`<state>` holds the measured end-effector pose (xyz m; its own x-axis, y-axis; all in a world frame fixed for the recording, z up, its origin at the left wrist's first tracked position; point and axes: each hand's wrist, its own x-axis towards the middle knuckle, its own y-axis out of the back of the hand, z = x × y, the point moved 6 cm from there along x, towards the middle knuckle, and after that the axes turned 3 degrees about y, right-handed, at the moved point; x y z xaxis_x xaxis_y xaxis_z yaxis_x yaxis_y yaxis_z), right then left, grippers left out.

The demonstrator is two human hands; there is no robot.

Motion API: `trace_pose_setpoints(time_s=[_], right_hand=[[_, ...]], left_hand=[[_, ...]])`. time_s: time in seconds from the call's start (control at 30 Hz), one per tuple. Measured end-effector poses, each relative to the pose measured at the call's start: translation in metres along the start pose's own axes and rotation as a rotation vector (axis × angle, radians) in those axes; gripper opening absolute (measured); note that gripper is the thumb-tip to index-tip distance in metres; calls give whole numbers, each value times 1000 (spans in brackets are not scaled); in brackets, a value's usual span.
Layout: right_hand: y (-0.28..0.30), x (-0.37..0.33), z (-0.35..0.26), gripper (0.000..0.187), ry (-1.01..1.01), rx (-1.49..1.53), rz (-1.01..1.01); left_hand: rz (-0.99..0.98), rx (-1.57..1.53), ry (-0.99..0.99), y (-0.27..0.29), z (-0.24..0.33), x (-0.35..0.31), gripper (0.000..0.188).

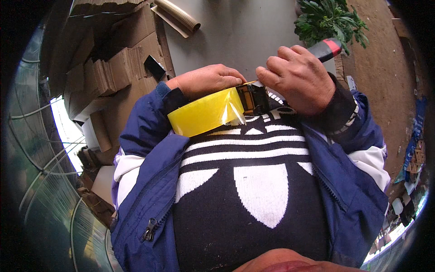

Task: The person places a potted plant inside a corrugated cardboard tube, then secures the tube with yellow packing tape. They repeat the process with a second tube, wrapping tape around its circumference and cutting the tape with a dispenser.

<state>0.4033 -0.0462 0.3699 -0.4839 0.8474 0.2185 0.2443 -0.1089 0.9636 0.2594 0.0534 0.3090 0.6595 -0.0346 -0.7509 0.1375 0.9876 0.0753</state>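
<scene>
In front of my chest is a wide roll of yellow tape (206,113), tilted, with a loose clear edge at its right end. A black slotted piece (256,97) sits against that end. My left hand (208,80) lies along the far side of the roll, its fingers together and its thumb hidden. My right hand (299,79) is closed round a black-and-red handle (328,49) whose end sticks out to the upper right. My fist hides whether this handle joins the black piece. A grey metal-looking edge shows below the fist.
Beyond my hands is a grey surface (235,36). A rolled piece of brown cardboard (179,18) lies on it, with a leafy green plant (331,22) at the right. Stacked cardboard (106,75) and a dark flat object (155,68) are on the left. Brown ground (385,81) stretches along the right.
</scene>
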Motion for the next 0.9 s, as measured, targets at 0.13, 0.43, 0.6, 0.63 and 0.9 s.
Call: trace_pose_setpoints(time_s=[0.13,0.43,0.6,0.63,0.9], right_hand=[[-1,5,-1,25,80,-118,71],[-9,5,3,23,212,-127,198],[-10,4,5,24,221,-124,213],[-11,3,5,24,229,-133,210],[-14,2,7,40,234,-139,194]], left_hand=[[0,-5,1,-2,0,1,47],[-10,63,-57,-4,3,0,47],[-3,-4,2,-4,-1,1,46],[-11,-25,20,-5,-2,1,46],[9,27,-41,-5,3,3,46]])
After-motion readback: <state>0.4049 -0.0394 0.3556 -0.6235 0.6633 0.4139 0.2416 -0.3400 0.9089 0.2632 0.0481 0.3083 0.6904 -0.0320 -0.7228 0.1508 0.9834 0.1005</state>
